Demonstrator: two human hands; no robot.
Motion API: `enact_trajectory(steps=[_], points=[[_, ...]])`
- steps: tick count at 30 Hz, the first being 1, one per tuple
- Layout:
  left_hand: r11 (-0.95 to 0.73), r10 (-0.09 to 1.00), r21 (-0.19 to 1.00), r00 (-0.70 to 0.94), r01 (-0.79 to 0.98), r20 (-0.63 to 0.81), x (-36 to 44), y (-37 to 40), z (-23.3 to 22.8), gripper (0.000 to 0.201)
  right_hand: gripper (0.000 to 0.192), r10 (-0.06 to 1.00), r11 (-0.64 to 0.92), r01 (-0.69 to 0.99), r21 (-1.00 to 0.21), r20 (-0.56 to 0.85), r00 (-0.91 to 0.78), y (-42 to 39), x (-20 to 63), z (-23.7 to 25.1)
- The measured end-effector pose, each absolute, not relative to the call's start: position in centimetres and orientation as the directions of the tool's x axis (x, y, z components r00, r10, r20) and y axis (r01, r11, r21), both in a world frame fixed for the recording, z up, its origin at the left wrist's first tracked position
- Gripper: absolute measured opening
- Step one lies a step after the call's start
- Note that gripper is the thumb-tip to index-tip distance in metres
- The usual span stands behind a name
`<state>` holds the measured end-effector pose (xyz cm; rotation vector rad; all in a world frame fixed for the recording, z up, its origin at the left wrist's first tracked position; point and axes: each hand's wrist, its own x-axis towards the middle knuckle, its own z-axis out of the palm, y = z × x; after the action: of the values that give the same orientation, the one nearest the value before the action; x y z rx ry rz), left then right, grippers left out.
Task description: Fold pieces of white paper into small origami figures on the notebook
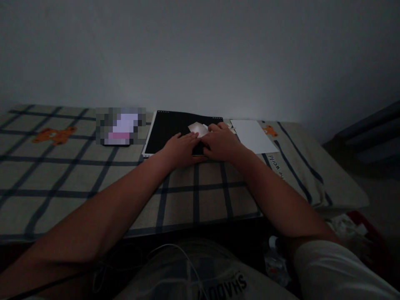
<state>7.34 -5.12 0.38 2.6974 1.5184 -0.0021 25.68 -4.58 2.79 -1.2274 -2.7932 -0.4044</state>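
Note:
A small piece of folded white paper [197, 129] lies on a black sheet [175, 125] with punched holes along its far edge. My left hand [183, 148] rests nearly flat on the black sheet, fingers stretched toward the paper and touching its near edge. From the other side, my right hand [222, 141] bends its fingers over the paper's right end and grips it; its fingertips are partly hidden. A plain white sheet [254, 135] lies just right of my right hand, with small white scraps between them.
Everything lies on a checked cloth [193, 196] against a grey wall [200, 54]. A phone [124, 127], blurred out, lies on the left. Below the near edge are a clear plastic bottle [275, 260], a white cable [178, 246] and a red container [364, 223] with crumpled white stuff.

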Motion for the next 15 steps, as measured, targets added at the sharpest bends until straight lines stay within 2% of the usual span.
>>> enact_trajectory(steps=[15], points=[[-0.518,0.855,0.058,0.519,0.854,-0.003,7.3,-5.1,-0.1,0.083,0.031,0.785,0.540,0.819,0.191,0.235,-0.573,-5.2,24.4,1.8]])
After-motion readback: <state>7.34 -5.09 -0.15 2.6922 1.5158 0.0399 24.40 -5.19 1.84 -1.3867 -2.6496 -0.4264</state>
